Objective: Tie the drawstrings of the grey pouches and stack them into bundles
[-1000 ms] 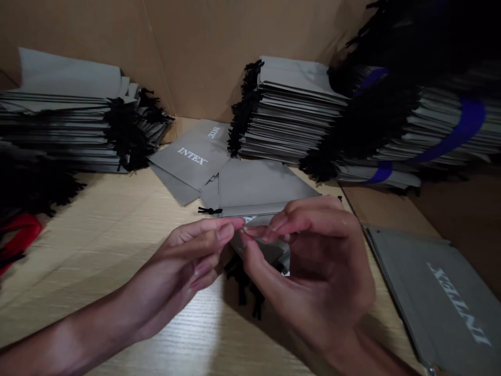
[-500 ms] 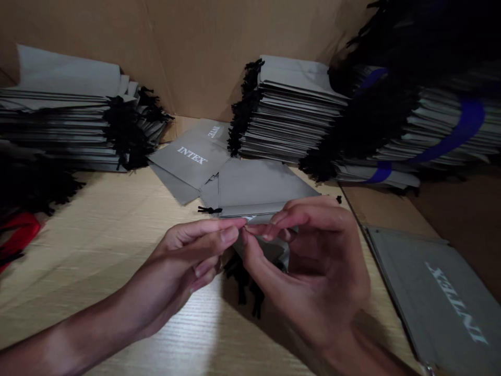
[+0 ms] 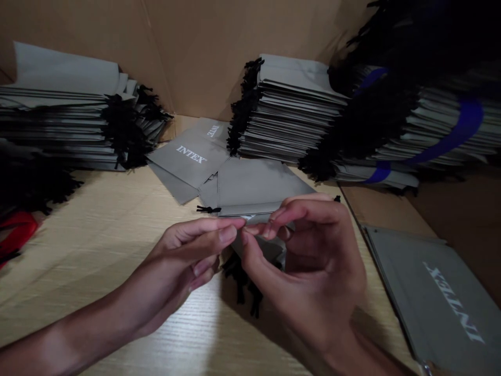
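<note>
Grey pouch point(image 3: 271, 247) under L fingers point(image 3: 213, 243) & R fingers point(image 3: 256, 256); both pinched, can't tell on what.

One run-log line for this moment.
left hand: fingers near right's, grip unclear | right hand: fingers near left's, grip unclear | beyond: grey pouch, black cord

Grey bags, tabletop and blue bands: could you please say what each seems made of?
Bags: probably thin matte fabric; they look dull, and the top one at left curls up.
Tabletop: pale wood or wood-look laminate with a slight sheen; fine grain-like lines and a soft reflection show.
Bands: cloth or plastic, I can't tell; they curve around bags, but look blurred.
</note>
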Tool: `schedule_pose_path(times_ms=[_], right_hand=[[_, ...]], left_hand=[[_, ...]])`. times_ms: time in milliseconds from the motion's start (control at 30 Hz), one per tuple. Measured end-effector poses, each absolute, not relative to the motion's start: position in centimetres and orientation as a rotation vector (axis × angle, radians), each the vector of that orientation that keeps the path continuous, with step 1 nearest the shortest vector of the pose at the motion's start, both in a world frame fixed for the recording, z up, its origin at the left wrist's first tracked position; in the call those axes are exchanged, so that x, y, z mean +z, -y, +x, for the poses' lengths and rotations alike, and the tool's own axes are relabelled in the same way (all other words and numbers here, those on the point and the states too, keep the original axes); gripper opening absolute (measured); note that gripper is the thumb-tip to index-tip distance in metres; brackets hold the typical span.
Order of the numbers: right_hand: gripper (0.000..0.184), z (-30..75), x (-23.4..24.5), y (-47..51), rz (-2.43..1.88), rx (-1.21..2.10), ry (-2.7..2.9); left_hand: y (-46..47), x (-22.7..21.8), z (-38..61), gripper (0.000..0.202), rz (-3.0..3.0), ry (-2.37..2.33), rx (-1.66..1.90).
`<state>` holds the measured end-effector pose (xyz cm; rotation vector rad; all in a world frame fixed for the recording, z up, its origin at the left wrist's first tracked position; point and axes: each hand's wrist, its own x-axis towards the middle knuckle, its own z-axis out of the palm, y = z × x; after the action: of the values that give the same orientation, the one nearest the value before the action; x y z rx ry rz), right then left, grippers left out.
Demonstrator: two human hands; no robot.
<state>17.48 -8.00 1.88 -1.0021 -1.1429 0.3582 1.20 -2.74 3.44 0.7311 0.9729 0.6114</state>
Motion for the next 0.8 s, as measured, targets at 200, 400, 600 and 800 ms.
schedule_pose_path(times_ms=[200,400,600,800], right_hand=[[0.04,17.58,1.84,7.98,-0.988,0.349,1.154],[0.039,17.86,1.7,7.94,-1.0,0.381,1.17],[0.039,18.02,1.72,7.77,-0.987,0.315,1.175],[0.041,18.03,1.7,7.68,-0.962,0.25,1.236]], left_hand=[[2.85,2.93,0.83,0.038,0.649,-0.973,0.589],[2.82,3.13,1.17,0.041,0.579,-0.957,0.6],[2.69,3.18,1.07,0.031,0.612,-0.886,0.633],[2.88,3.18,0.95,0.042,0.583,-0.955,0.638]])
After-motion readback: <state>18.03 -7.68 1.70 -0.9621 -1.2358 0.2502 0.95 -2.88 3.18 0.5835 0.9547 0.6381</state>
